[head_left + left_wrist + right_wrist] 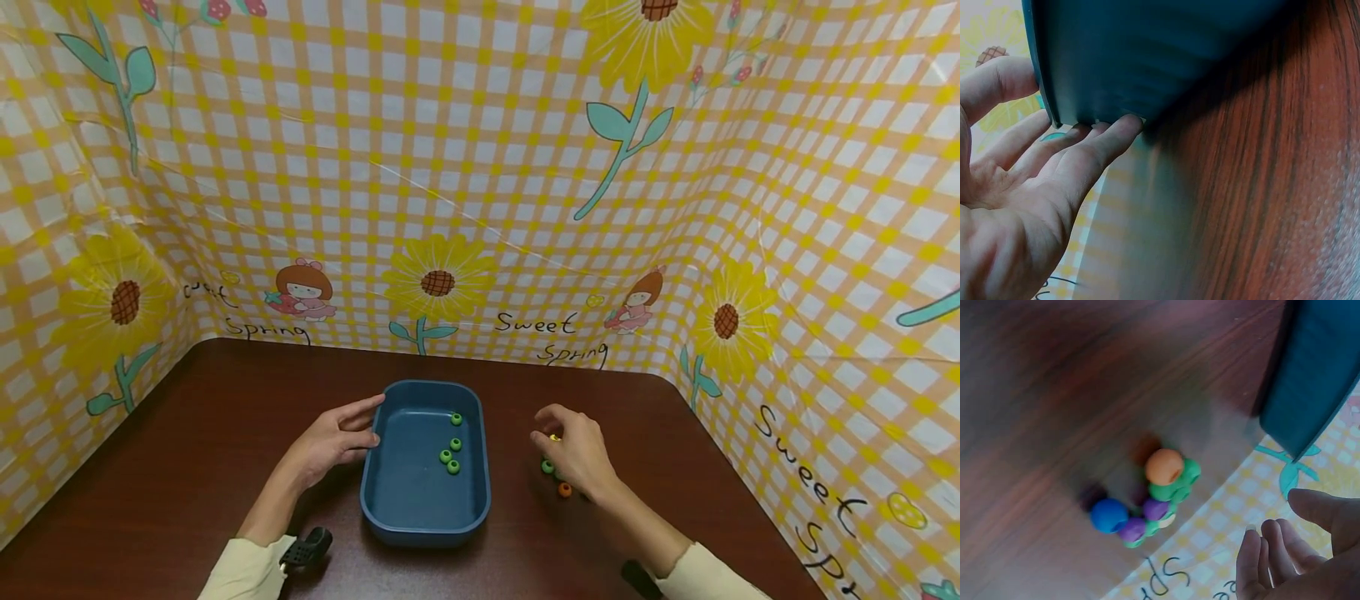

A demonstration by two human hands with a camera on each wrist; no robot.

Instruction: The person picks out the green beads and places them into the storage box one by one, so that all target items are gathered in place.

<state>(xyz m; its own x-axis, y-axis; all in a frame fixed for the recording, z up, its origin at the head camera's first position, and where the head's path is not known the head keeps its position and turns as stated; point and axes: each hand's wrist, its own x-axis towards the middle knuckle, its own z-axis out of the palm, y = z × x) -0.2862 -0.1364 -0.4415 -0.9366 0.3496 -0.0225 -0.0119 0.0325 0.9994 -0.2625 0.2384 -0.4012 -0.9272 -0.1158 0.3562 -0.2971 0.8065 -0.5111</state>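
My left hand (327, 441) touches the left side of a blue plastic tub (424, 527) with its fingers spread and fairly straight; in the left wrist view the fingers (1094, 153) lie against the outer wall. Several green beads (453, 467) are inside the tub, towards its right side. To the right of the tub, my right hand (579, 454) hovers over a small group of beads and partly hides them in the head view. Its fingers are loosely bent and hold nothing. The right wrist view shows this group: an orange bead (1164, 467), a blue bead (1109, 515), purple beads (1132, 529) and green ones.
The dark brown wooden table (187, 467) carries the tub and beads. A checked cloth (465, 183) with sunflowers hangs at the back and both sides. Black wrist straps show near both sleeves, the left strap (309, 547) more plainly.
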